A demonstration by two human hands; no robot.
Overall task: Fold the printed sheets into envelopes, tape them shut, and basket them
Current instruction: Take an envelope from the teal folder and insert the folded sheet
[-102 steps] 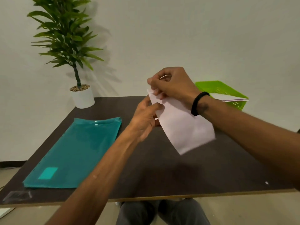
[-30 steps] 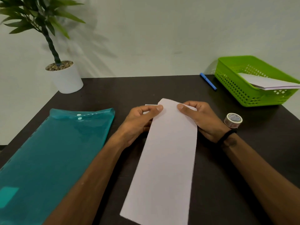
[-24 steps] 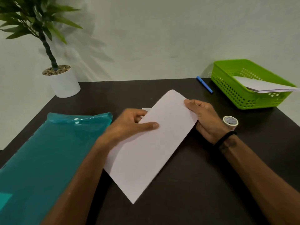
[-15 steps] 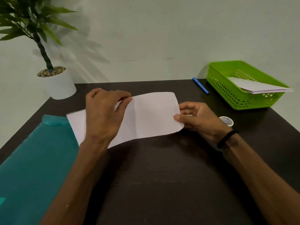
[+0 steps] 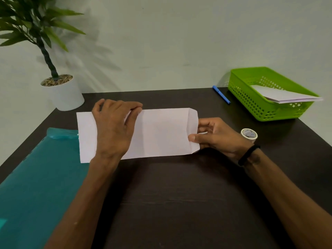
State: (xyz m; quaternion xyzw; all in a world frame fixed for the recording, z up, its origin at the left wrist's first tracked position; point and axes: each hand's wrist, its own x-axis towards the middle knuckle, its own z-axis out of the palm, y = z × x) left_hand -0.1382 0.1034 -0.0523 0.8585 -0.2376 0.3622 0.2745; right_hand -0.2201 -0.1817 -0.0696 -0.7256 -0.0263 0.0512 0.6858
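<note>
A folded white sheet lies lengthwise, left to right, on the dark table. My left hand rests on its left half, fingers spread and pressing it flat. My right hand pinches the narrow flap at the sheet's right end between thumb and fingers. A roll of clear tape stands just right of that hand. The green basket at the back right holds several folded white envelopes.
A teal plastic folder covers the table's left side, its top edge under the sheet's left end. A blue pen lies left of the basket. A potted plant in a white pot stands at the back left corner.
The sheet was held up in the air, then laid down pointing away from me and turned until it lies crosswise. My left hand now presses it flat; my right hand pinches the end flap.
</note>
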